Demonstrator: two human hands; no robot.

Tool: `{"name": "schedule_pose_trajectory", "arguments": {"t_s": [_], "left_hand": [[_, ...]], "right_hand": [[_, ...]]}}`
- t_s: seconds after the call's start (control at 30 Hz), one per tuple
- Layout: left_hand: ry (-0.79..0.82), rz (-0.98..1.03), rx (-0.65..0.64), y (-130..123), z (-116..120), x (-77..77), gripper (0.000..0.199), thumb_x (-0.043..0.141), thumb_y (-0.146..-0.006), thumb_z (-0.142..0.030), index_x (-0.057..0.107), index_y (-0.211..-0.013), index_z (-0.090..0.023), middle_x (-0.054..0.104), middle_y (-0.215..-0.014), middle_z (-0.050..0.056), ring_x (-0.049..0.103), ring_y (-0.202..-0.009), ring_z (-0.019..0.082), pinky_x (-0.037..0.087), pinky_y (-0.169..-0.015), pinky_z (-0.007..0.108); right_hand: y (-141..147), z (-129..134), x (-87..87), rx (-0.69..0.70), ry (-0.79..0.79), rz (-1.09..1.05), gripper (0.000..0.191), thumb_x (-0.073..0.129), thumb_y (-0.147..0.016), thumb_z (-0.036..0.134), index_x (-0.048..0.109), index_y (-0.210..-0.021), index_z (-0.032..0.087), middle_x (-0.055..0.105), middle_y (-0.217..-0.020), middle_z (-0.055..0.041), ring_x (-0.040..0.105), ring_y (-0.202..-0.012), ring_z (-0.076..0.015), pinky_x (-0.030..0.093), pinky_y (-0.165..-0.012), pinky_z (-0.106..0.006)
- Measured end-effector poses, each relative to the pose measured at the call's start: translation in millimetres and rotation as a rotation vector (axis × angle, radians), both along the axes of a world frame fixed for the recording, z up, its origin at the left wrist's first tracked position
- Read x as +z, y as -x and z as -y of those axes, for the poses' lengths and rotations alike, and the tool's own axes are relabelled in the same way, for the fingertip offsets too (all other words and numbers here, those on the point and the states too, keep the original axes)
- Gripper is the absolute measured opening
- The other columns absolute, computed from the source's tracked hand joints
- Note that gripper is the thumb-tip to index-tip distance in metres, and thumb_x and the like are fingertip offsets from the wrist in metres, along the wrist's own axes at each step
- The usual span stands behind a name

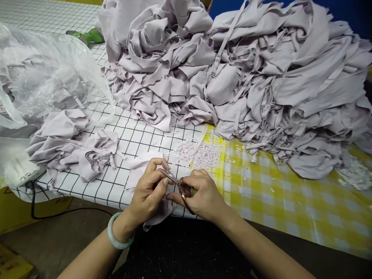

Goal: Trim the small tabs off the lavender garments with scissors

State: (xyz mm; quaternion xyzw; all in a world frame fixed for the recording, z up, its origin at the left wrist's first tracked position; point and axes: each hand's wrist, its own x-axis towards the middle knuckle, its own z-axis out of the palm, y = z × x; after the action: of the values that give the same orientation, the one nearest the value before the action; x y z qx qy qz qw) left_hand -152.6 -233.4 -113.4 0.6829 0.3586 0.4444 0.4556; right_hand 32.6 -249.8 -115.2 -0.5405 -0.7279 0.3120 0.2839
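Note:
My right hand (203, 193) is closed round the handles of a small pair of scissors (184, 190), whose blades point up and left toward my other hand. With fingers pinched together, my left hand (151, 190) grips a pale lilac piece of fabric (159, 215) that hangs below it over the table edge. The blades lie right at the left fingertips; the exact spot between them is too small to make out. More pale fabric (142, 164) lies flat on the table just behind the left hand. A pale green bangle circles my left wrist.
Two large heaps of lilac garments, one in the centre (168, 58) and one at right (290, 69), fill the back. Tiny fabric snippets (200, 153) lie before them. A smaller garment pile (78, 143), a clear plastic bag (52, 73) and a power strip (29, 176) with cord are at left.

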Motion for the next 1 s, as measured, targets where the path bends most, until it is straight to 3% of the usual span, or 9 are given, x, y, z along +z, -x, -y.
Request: {"name": "schedule_pose_trajectory", "arguments": {"t_s": [0.27,0.4,0.47,0.57,0.67,0.73,0.8,0.9,1.0], "left_hand": [[-0.092,-0.201,-0.098,6,-17,8.4,0.019,0.048,-0.096,-0.01,0.057,-0.082,-0.019,0.056,-0.093,0.007,0.056,-0.1,0.02,0.05,-0.08,0.032],[-0.232,-0.632,0.223,73,-9,23.4,0.01,0.057,-0.094,-0.021,0.057,-0.084,-0.019,0.059,-0.106,0.009,0.059,-0.102,0.024,0.051,-0.086,0.04],[-0.251,-0.883,0.344,101,7,15.5,0.027,0.072,-0.085,-0.04,0.061,-0.097,-0.019,0.058,-0.123,0.014,0.054,-0.116,0.035,0.047,-0.097,0.053],[-0.163,-0.884,0.188,112,36,-4.6,0.043,0.068,-0.086,-0.04,0.058,-0.122,-0.019,0.058,-0.127,0.016,0.055,-0.115,0.035,0.051,-0.095,0.052],[-0.05,-0.56,0.034,94,39,-0.9,0.021,0.046,-0.097,-0.016,0.059,-0.112,-0.022,0.063,-0.101,0.008,0.063,-0.092,0.02,0.056,-0.079,0.032],[-0.002,-0.401,0.004,70,13,23.1,0.018,0.046,-0.096,-0.011,0.059,-0.102,-0.022,0.062,-0.092,0.005,0.062,-0.084,0.016,0.055,-0.07,0.025],[-0.057,-0.237,0.013,35,-28,58.8,0.014,0.052,-0.095,-0.011,0.058,-0.1,-0.023,0.06,-0.088,0.002,0.061,-0.079,0.014,0.053,-0.065,0.021],[-0.345,0.152,0.066,-29,-91,102.4,0.029,0.063,-0.088,-0.012,0.053,-0.112,-0.025,0.06,-0.098,0.002,0.063,-0.085,0.014,0.056,-0.072,0.023],[-0.485,0.205,0.295,-64,-123,86.9,0.029,0.056,-0.091,-0.012,0.051,-0.118,-0.024,0.057,-0.125,0.009,0.061,-0.113,0.019,0.056,-0.089,0.031]], "right_hand": [[-41,-4,-23.1,-0.229,0.22,0.112,0.064,0.066,-0.077,0.075,0.049,-0.049,0.021,0.047,-0.049,0.0014,0.044,-0.05,-0.0136,0.034,-0.053,-0.028],[-60,-11,-15.0,-0.344,0.133,0.159,0.06,0.08,-0.064,0.071,0.062,-0.092,0.021,0.068,-0.094,-0.0103,0.065,-0.088,-0.0308,0.054,-0.073,-0.042],[-41,-6,-10.7,-0.176,0.109,0.026,0.069,0.085,-0.065,0.06,0.055,-0.114,0.022,0.06,-0.129,-0.0165,0.059,-0.118,-0.0383,0.054,-0.092,-0.053],[16,16,-13.0,0.15,0.164,-0.25,0.064,0.081,-0.075,0.04,0.047,-0.127,0.023,0.043,-0.151,-0.0168,0.048,-0.135,-0.0376,0.053,-0.102,-0.052],[67,29,-21.1,0.208,0.226,-0.488,0.05,0.071,-0.078,0.021,0.048,-0.123,0.023,0.052,-0.137,-0.0132,0.062,-0.112,-0.0267,0.06,-0.085,-0.039],[76,10,-16.3,0.121,0.166,-0.611,0.034,0.064,-0.078,0.015,0.05,-0.108,0.024,0.061,-0.113,-0.0056,0.065,-0.091,-0.0186,0.06,-0.075,-0.033],[58,-35,11.7,0.045,-0.004,-0.651,0.024,0.062,-0.079,0.015,0.05,-0.097,0.024,0.061,-0.095,-0.0002,0.063,-0.083,-0.0155,0.058,-0.074,-0.031],[-7,-115,93.7,-0.227,-0.338,-0.46,0.023,0.068,-0.079,0.017,0.052,-0.093,0.023,0.061,-0.089,0.0004,0.063,-0.08,-0.015,0.056,-0.075,-0.033],[-75,-176,157.9,-0.517,-0.548,-0.272,0.038,0.079,-0.076,0.021,0.057,-0.107,0.021,0.062,-0.109,-0.0061,0.061,-0.107,-0.0224,0.047,-0.094,-0.044]]}}
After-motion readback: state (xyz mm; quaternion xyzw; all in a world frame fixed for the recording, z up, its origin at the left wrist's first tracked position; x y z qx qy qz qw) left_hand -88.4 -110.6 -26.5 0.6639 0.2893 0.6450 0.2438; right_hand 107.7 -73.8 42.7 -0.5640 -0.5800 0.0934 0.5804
